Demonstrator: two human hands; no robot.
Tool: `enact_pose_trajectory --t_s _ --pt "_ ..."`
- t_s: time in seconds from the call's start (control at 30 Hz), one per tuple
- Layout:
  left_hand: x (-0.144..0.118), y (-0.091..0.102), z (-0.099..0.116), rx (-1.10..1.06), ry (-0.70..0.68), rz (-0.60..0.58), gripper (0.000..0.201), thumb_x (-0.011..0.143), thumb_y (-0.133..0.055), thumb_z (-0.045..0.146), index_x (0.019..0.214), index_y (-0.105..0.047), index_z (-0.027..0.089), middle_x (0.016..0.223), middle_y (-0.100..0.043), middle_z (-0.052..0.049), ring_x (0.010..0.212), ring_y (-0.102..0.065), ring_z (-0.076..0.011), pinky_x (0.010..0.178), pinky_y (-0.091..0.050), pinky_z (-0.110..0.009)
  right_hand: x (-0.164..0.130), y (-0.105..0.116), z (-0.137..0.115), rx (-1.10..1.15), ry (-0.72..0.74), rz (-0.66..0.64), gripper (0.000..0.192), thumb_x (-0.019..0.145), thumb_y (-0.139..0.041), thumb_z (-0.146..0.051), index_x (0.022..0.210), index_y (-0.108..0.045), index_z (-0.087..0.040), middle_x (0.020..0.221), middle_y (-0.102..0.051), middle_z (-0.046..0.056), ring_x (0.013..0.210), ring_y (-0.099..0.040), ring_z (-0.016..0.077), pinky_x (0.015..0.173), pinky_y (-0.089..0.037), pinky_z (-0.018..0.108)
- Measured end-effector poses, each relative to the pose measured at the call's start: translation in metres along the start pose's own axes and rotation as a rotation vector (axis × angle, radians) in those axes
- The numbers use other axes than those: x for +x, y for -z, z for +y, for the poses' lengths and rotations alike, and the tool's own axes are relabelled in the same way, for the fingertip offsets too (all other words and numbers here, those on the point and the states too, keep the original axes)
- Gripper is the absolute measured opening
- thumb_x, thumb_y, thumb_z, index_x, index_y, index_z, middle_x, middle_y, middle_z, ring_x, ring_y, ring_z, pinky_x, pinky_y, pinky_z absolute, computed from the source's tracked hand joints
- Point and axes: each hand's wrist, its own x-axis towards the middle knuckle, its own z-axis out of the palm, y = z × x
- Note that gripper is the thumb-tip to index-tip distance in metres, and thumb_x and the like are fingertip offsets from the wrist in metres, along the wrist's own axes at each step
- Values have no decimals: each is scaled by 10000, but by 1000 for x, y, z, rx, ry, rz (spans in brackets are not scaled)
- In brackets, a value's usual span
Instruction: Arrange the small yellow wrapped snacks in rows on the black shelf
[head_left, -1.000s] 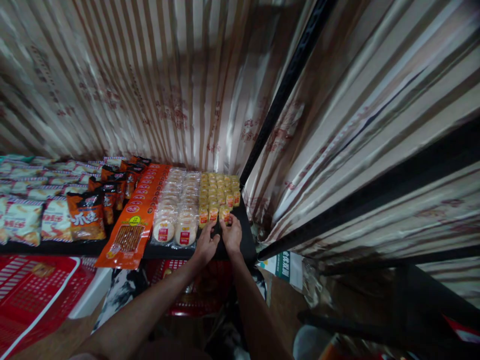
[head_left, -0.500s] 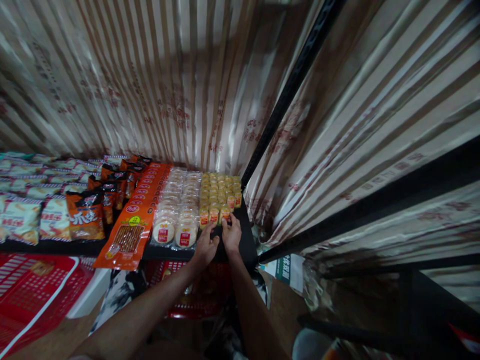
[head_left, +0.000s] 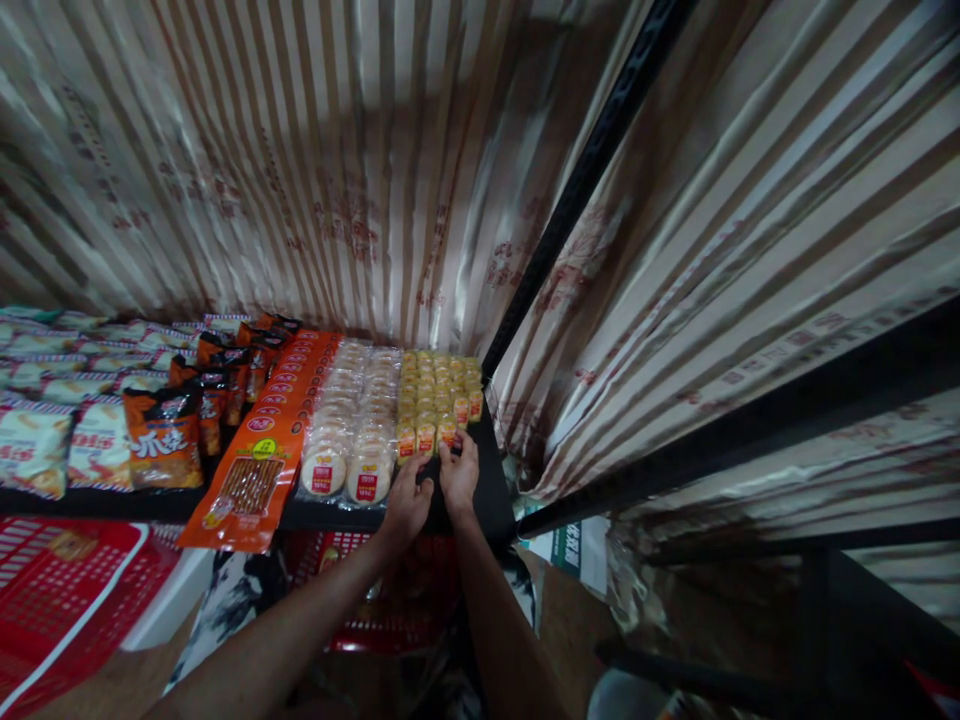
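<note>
Nearest, two bare forearms run up from the bottom edge toward the front lip of a black shelf (head_left: 491,500), with a red basket (head_left: 352,600) on the floor below them and another red crate (head_left: 67,590) off at eight o'clock.

The left hand (head_left: 407,503) rests at the shelf edge with fingers loosely curled toward the front row of small yellow snack packs (head_left: 439,395); whether it pinches one or only touches the row, I cannot tell. The right hand (head_left: 459,470), just at one o'clock of the left, has its fingertips closed narrowly on the front-right pack of that row, which sits at the near right corner of the shelf.

Against half a second and a second ago, both hands stay on the same spot, the right one barely nudged inward, and the yellow rows look unchanged; the hands appear to be squaring up the front row rather than adding or removing anything.

Farther on, at eleven o'clock of the hands, lie round white cakes in clear wrap (head_left: 352,430), then long orange packets (head_left: 262,450), then dark orange bags (head_left: 161,440) and pale bags (head_left: 45,440) at nine o'clock. Behind everything hangs a striped curtain (head_left: 360,170), split by a black upright post (head_left: 585,170)
</note>
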Motion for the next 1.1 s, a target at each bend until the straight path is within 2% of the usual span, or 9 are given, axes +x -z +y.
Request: enact_pose_trajectory --t_s 0.23,0.37,0.47,0.7,0.87,1.1 --pt "2 0 -4 3 4 3 407 688 -503 82 1071 -595 181 1209 -587 -84 1126 -538 -210 1026 -394 -422 4 -2 3 27 -7 -60 399 770 -508 -342 1122 -547 -157 1039 -553 119 921 -560 199 718 -532 326" --pt "0 -3 -3 -4 -24 2 395 696 -504 91 1068 -595 189 1221 -580 -71 1137 -529 -206 1035 -383 -413 2 0 5 95 -11 -24 415 778 -505 -330 1158 -505 -165 1091 -543 116 968 -559 186 741 -535 314" --pt "1 -5 0 14 -16 14 385 699 -501 86 1056 -599 194 1215 -584 -68 1128 -535 -203 1045 -370 -407 0 0 5 77 -6 3 367 777 -500 -324 1111 -522 -174 1104 -530 117 978 -555 188 748 -537 318" --pt "3 -6 1 24 2 1 398 690 -486 64 1055 -604 172 1229 -577 -89 1143 -529 -213 1050 -363 -414 2 0 4 48 7 -62 357 769 -506 -315 1093 -540 -169 1088 -548 116 957 -558 193 743 -541 328" --pt "-2 -7 0 34 -36 30 375 678 -494 58 1006 -619 187 1205 -587 -78 1142 -526 -207 1054 -360 -412 0 3 2 80 -21 -25 430 768 -513 -334 1153 -512 -144 1137 -525 141 1017 -543 205 755 -543 330" --pt "-15 -9 -2 129 -102 69 332 687 -463 37 943 -626 170 1097 -623 -83 1039 -578 -186 989 -423 -377 -9 10 0 21 -24 22 446 775 -504 -377 1142 -527 -124 1166 -517 162 1007 -557 207 771 -531 329"
